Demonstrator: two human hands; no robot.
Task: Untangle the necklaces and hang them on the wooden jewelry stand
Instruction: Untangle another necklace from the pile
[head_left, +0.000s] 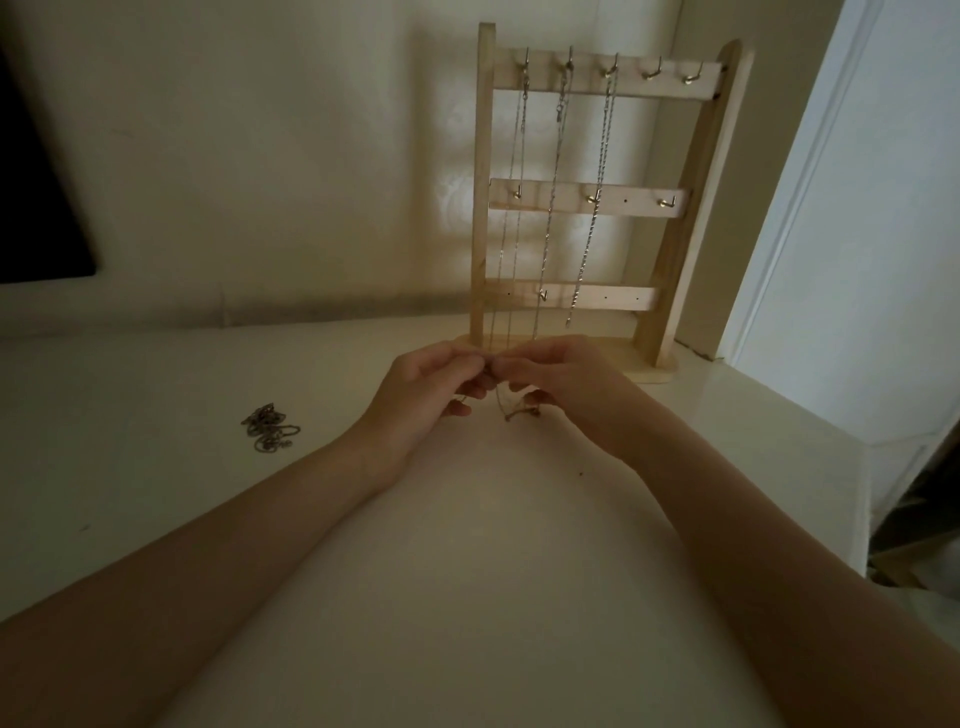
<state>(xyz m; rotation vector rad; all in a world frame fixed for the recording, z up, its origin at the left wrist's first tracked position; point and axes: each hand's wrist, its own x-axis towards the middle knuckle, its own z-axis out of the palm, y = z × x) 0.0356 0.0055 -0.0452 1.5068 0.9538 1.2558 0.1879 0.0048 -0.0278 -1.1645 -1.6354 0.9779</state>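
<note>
Both hands (441, 387) (563, 384) pinching necklace (511, 413).

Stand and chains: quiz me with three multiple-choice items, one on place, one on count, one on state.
1. Where does the loose chain pile lie?
A. left of the hands
B. on the stand's base
C. right of the stand

2. How many top-bar hooks on the stand hold chains?
A. one
B. three
C. five

3. What are the hands doing?
A. resting flat
B. pinching a thin chain
C. lifting the stand

A: it lies on the table, left. B: two right hooks are bare. B: left hand and right hand fingers meet on the thin chain.
</note>
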